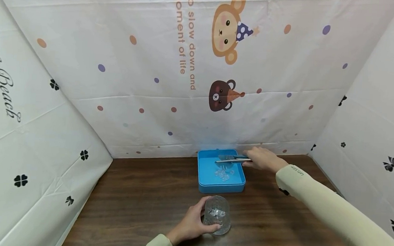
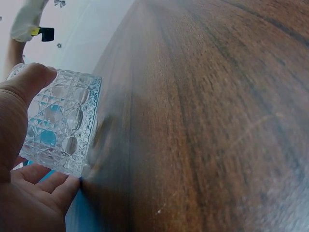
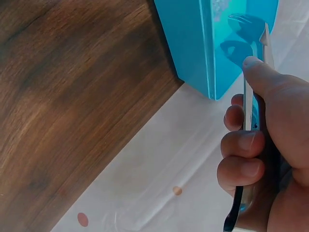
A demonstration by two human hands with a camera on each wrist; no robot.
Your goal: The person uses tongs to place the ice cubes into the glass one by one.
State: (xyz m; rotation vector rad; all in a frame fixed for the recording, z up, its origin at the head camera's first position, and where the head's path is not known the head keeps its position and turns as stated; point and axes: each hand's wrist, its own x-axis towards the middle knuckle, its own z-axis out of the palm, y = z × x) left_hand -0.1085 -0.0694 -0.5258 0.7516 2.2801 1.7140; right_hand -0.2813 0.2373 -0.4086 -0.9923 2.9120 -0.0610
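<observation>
My left hand (image 1: 191,223) curls round a clear patterned glass (image 1: 219,216) standing on the table, thumb on the near side and fingers on the far side. Some clear pieces show inside the glass. In the left wrist view its cut pattern (image 2: 72,118) faces the camera. My right hand (image 1: 263,159) grips a pair of metal tongs (image 1: 234,160) by the handles, thumb along one arm in the right wrist view. The tong heads reach over a blue tray (image 1: 222,189), spread a little apart. Small clear ice-like pieces (image 1: 224,175) lie on the tray's floor, nearer its front.
The dark wood table (image 1: 138,198) runs back to a white printed sheet (image 1: 170,121) hanging close behind the tray. More printed sheeting stands on the left (image 1: 39,158) and right (image 1: 368,141). The glass stands just in front of the tray.
</observation>
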